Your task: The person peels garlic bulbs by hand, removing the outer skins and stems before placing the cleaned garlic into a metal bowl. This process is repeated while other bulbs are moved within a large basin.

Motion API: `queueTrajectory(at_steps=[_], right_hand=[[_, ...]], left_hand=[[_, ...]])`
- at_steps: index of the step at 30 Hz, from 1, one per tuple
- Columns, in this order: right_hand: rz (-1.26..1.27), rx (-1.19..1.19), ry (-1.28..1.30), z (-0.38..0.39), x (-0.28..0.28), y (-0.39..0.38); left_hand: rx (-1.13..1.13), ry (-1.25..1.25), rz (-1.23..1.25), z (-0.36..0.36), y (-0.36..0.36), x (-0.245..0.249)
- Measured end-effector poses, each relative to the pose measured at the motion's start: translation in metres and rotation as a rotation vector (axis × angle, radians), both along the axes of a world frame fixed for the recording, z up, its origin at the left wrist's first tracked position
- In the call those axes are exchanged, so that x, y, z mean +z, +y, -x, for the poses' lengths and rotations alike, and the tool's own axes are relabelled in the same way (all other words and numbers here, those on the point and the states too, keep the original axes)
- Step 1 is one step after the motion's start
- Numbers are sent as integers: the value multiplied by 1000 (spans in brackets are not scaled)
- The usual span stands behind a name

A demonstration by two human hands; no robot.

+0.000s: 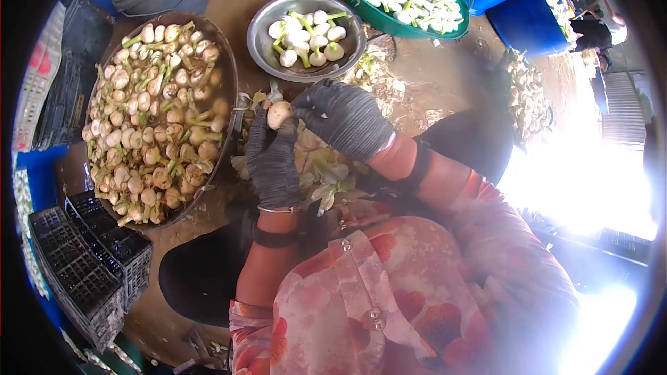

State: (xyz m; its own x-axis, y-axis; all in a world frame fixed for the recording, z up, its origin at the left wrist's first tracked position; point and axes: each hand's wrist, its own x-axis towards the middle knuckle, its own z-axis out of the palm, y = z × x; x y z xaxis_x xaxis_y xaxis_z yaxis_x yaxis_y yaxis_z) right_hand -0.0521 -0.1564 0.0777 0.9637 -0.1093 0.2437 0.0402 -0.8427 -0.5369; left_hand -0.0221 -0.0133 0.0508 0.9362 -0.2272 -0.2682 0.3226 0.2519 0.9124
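Between a wide pan [229, 69] of muddy bulbs and a steel bowl [267, 52] of trimmed ones, gloved hands meet on one pale bulb [279, 114]: the left hand [273, 160] clamps it from below while the right hand [344, 118] curls its fingers against its side, above a heap of trimmings [323, 173].

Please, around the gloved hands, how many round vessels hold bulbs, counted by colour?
Dark pan: 1
Silver bowl: 1
Green tub: 1
Total: 3
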Motion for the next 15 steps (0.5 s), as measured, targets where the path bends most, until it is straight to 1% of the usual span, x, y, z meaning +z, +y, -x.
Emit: queueTrajectory(at_steps=[1, 3, 5, 7, 8, 10, 12, 13, 15], right_hand=[[34, -33, 65, 2, 1, 1], [30, -67, 58, 3, -1, 1], [7, -87, 86, 4, -2, 1], [-33, -97, 144, 3, 2, -1], [-90, -98, 206, 1, 5, -3], [-206, -98, 327, -2, 10, -7], [-312, -38, 336, -2, 9, -11], [-365, -9, 340, -1, 7, -14], [-661, -110, 357, -1, -4, -21]], left_hand=[[-32, -123, -148, 2, -1, 2], [-92, -369, -443, 4, -2, 6], [-104, -508, -475, 6, 1, -9], [-131, -461, -309, 6, 2, -16], [-149, -343, -133, 5, 3, -18], [-180, -152, 44, 2, 3, -12], [-201, -13, 47, -2, 5, -2], [-213, 22, 123, -2, 5, -3], [-232, 94, 273, -1, 8, -4]])
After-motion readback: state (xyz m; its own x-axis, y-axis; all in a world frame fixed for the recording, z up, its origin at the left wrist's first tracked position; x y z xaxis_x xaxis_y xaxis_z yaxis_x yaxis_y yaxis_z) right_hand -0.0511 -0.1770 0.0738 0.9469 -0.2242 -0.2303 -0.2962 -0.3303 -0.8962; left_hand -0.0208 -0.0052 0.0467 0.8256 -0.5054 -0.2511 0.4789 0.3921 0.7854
